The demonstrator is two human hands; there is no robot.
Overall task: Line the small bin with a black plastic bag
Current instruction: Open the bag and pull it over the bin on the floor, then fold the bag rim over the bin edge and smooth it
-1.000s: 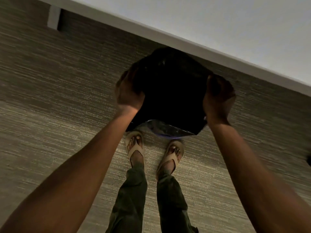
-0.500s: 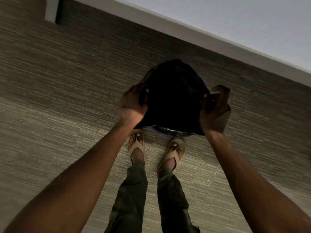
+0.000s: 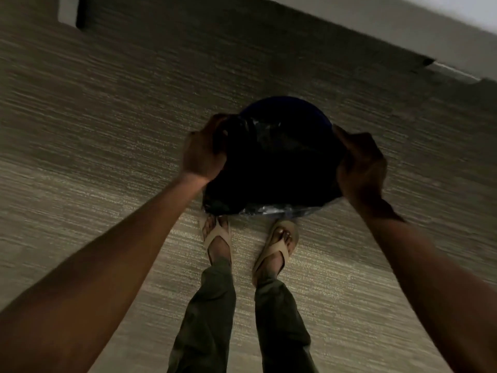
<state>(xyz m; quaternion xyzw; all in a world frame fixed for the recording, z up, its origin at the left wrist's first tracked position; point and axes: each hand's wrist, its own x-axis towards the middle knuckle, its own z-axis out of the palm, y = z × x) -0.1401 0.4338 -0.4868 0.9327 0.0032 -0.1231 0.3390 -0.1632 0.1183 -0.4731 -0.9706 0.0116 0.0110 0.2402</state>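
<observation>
A small round dark-blue bin (image 3: 290, 103) stands on the carpet just beyond my feet. A black plastic bag (image 3: 271, 170) covers most of its opening; only the far rim of the bin shows. My left hand (image 3: 204, 152) grips the bag's edge at the bin's left side. My right hand (image 3: 360, 162) grips the bag's edge at the right side. A crinkled shiny part of the bag (image 3: 279, 211) hangs at the near side. The bin's inside is hidden by the bag.
Grey striped carpet (image 3: 107, 130) runs all round the bin. A white skirting board and wall (image 3: 376, 28) run diagonally behind it. My sandalled feet (image 3: 217, 232) stand close to the bin's near side.
My hands have spread apart and stretched the bag wider over the bin. The bin's blue far rim has come into sight. The view has shifted so the wall sits farther away.
</observation>
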